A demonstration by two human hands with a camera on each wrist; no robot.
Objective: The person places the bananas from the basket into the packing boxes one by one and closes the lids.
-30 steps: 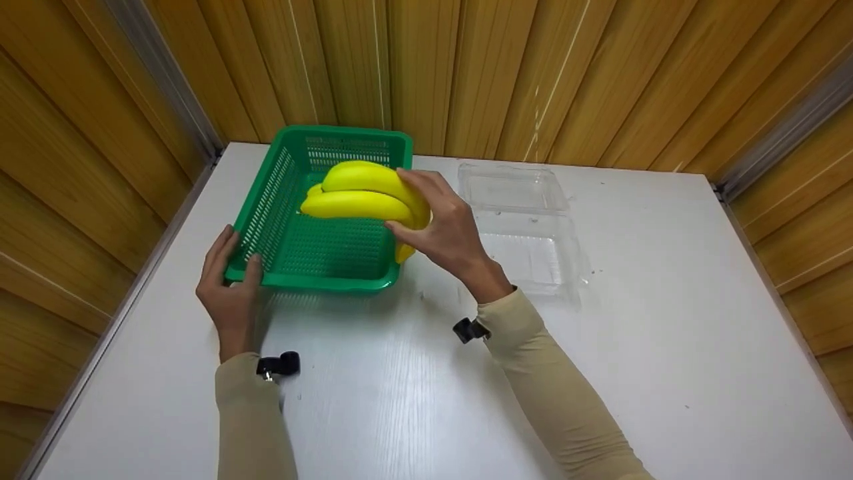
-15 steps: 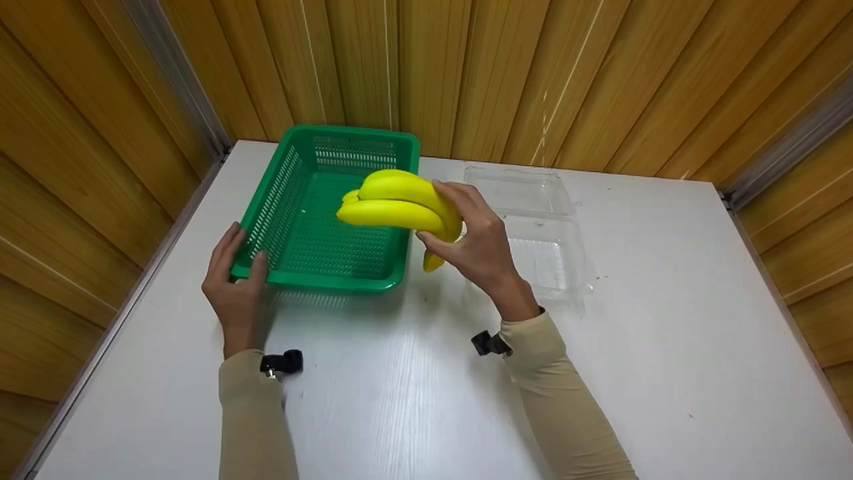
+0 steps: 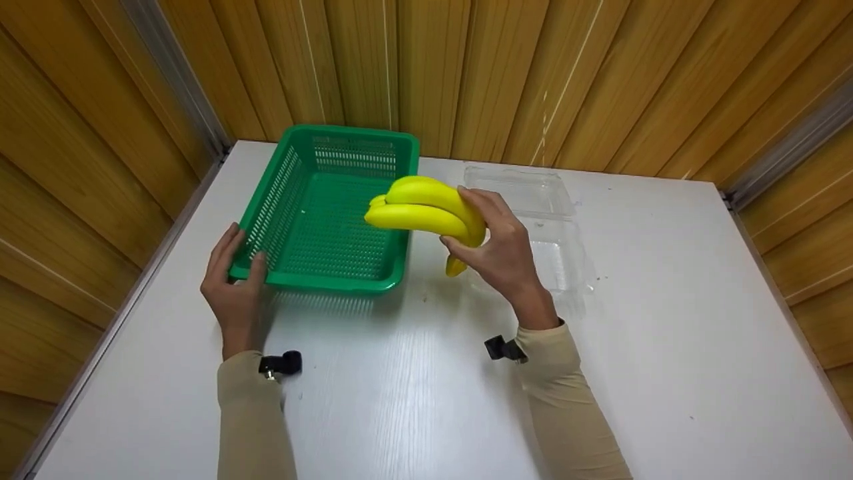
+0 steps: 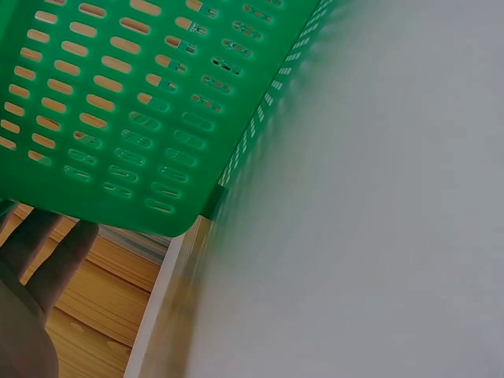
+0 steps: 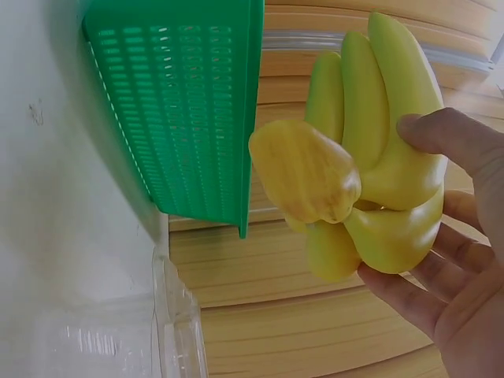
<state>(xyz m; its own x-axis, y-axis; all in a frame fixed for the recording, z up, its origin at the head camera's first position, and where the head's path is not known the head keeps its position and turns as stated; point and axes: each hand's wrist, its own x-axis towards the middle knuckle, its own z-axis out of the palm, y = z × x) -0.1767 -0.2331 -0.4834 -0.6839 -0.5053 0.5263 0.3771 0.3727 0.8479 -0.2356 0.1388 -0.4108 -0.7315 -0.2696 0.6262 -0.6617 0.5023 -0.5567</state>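
A bunch of yellow bananas (image 3: 423, 213) hangs in the air beside the right rim of a green basket (image 3: 346, 283), its tips over the rim. My right hand (image 3: 503, 253) grips the bunch, thumb on the near side and fingers on the far side. The right wrist view shows the bananas (image 5: 394, 173) with the brownish stem end facing the camera and the right hand (image 5: 465, 268) around their lower part. My left hand (image 3: 233, 287) holds the basket's near left corner, the corner lying between thumb and fingers. In the left wrist view, fingers (image 4: 59, 264) show beyond the basket rim.
An opened clear plastic clamshell box (image 3: 563, 260) lies on the white table (image 3: 666, 333), partly behind my right hand. Wood-patterned panels (image 3: 493, 80) enclose the table at the back and sides. The basket stands near the back left.
My right hand has carried the bananas to the right and slightly nearer, from above the basket to its right rim. My left hand stays at the basket corner.
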